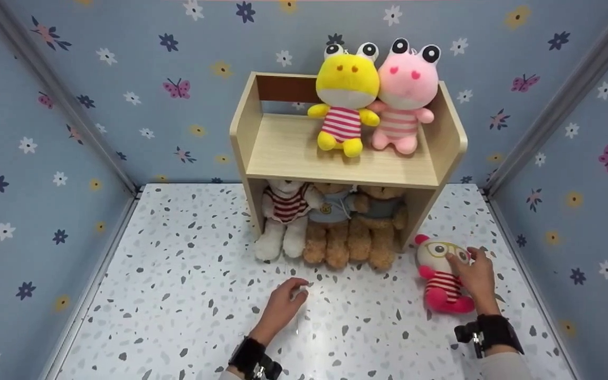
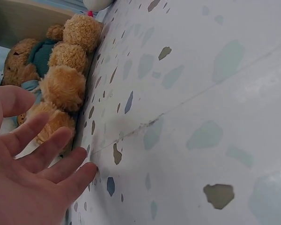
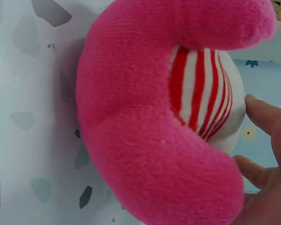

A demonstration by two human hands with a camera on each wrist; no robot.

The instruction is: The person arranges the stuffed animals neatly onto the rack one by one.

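A pink-and-white plush bear [image 1: 442,293] with yellow glasses and a red-striped body sits upright on the floor beside the shelf's right side. My right hand [image 1: 475,274] holds it by the head, thumb on the face and fingers at the side by the ear. In the right wrist view its curved pink legs [image 3: 122,108] fill the middle, hiding part of the head. Over the floor in front of the shelf, my left hand [image 1: 282,305] hangs with loosely bent fingers and nothing in them. Brown teddy bears [image 2: 63,89] lie beyond those fingers in the left wrist view.
A wooden shelf [image 1: 341,171] stands against the flowered back wall. On top sit a yellow frog plush [image 1: 347,84] and a pink frog plush [image 1: 408,84]. A white bear [image 1: 285,211] and two brown bears [image 1: 330,232] fill its lower compartment. Patterned walls enclose both sides.
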